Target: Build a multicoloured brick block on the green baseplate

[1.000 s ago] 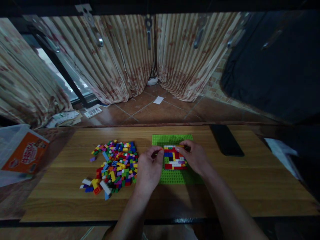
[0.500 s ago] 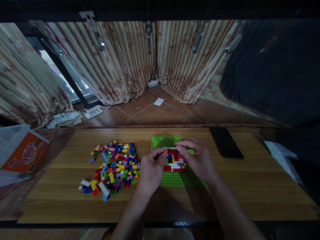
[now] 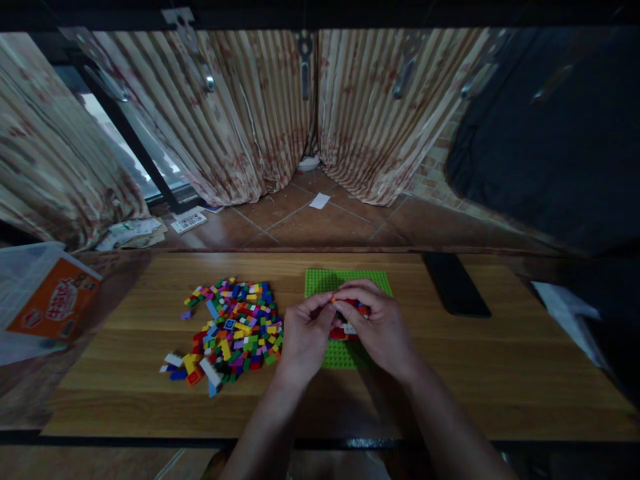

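Above a green baseplate (image 3: 343,280), both hands meet fingertip to fingertip. My left hand (image 3: 306,337) is closed in a pinch at a small orange brick (image 3: 333,300), mostly hidden by the fingers. Thumb and fingers of my right hand (image 3: 384,327) close on the same spot from the other side. Beneath them, a low build of red, white and other coloured bricks (image 3: 349,329) sits on the baseplate, largely covered by the hands. To the left of my left hand spreads a pile of loose toy bricks (image 3: 245,327) in many colours.
The wooden table (image 3: 125,320) carries a black phone (image 3: 456,285) at the right. Beyond the left edge stands a clear plastic tub (image 3: 30,267) with an orange label. White paper (image 3: 565,313) lies at the right edge. Striped curtains (image 3: 250,120) hang behind.
My right hand has moved left from the build's far right side to meet my left hand at the orange brick. More of the build is now covered. The view has shifted slightly.
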`<state>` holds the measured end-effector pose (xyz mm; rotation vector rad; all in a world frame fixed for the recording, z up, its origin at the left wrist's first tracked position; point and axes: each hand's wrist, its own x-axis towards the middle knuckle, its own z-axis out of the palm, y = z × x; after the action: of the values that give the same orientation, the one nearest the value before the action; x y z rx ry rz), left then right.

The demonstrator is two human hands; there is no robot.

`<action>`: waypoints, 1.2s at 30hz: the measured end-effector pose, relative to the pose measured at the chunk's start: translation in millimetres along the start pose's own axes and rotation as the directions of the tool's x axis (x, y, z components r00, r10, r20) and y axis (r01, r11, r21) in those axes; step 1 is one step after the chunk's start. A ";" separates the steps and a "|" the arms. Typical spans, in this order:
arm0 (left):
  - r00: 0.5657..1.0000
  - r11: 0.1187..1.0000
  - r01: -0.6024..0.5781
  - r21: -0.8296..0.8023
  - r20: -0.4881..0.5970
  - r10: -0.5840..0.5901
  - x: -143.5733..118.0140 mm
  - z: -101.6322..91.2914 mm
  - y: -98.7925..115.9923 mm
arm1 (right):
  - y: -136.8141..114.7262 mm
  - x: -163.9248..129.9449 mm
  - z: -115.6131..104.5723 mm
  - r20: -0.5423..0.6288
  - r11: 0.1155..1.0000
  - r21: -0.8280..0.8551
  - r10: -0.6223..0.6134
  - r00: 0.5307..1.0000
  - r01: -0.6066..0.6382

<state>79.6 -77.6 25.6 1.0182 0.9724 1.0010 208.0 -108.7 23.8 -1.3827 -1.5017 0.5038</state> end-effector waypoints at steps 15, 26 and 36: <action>0.997 0.994 -0.038 0.107 -0.056 0.044 2.5 -3.2 -2.4 | 35.7 5.3 -43.8 -0.113 0.971 0.056 0.239 0.964 -0.234; 0.997 0.987 -0.051 0.151 -0.056 0.060 3.8 -5.4 -2.7 | 49.7 4.1 -39.8 0.058 0.942 0.018 0.333 0.941 -0.334; 0.997 0.988 -0.038 0.152 -0.063 0.048 4.0 -6.5 -2.8 | 52.0 4.7 -37.3 0.052 0.943 0.004 0.332 0.942 -0.333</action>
<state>74.9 -73.1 20.7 1.1415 1.0981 1.0136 266.5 -102.3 -1.6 -1.6343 -1.3045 0.7621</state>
